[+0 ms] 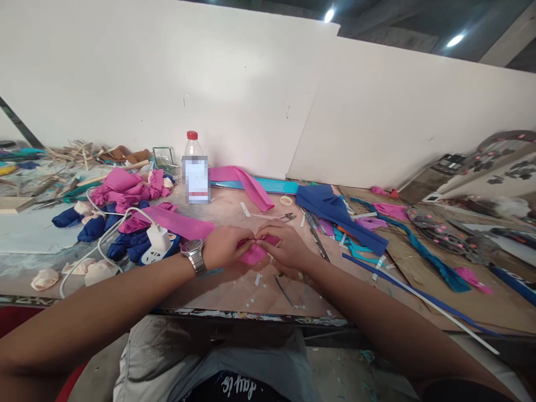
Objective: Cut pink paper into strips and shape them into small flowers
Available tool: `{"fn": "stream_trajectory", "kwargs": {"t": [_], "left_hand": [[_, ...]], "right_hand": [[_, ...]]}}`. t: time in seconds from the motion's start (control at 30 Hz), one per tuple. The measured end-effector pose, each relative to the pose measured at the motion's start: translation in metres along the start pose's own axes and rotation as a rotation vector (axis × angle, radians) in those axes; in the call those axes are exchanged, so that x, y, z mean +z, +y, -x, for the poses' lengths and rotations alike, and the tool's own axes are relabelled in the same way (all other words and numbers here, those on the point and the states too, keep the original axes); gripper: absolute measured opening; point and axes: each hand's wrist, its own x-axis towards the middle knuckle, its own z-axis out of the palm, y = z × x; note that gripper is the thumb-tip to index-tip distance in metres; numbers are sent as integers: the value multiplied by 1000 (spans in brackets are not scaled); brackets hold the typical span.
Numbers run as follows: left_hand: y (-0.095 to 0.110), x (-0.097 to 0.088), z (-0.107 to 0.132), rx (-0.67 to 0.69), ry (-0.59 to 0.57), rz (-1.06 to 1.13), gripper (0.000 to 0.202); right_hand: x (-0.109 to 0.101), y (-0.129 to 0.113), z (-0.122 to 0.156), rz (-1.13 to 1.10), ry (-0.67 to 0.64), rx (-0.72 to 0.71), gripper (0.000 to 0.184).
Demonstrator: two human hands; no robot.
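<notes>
Pink cloth (pixel 253 255) is near the front edge of the bench (pixel 240 294), in the middle. Blue cloth (pixel 322 202) lies to the right. A clear bottle (pixel 193 148) stands at the back. The left hand (pixel 225 245) and right hand (pixel 285 245) both pinch the pink cloth. Snips (pixel 288 216) lie just past the right hand, and a pale ring (pixel 286 203) sits behind them.

The left hand (pixel 228 245) and right hand (pixel 287 245) cover part of the pink cloth (pixel 253 255), so its whole shape can't be seen. Blurry squares hide the front of the bottle (pixel 195 170). The watch (pixel 193 248) is too small to read. The bottom edge cuts off the shirt (pixel 234 388).
</notes>
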Motion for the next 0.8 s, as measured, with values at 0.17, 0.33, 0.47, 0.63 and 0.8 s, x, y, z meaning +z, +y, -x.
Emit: {"fn": "stream_trajectory", "kwargs": {"t": [0.17,0.33,0.47,0.63,0.8], "left_hand": [[0,0,-1,14,-14,-92,29],[0,0,-1,49,-10,-129,29],[-1,1,-1,122,9,-153,28],[0,2,0,127,-1,-158,31],[-1,3,2,36,21,-124,25]], "right_hand": [[-1,-3,-2,8,-29,-29,15],[-2,-4,-3,22,-45,-38,17],[-3,-6,-4,56,-41,-32,22],[-3,-8,-4,42,-58,-44,22],[-2,-4,-3,53,-12,-24,15]]}}
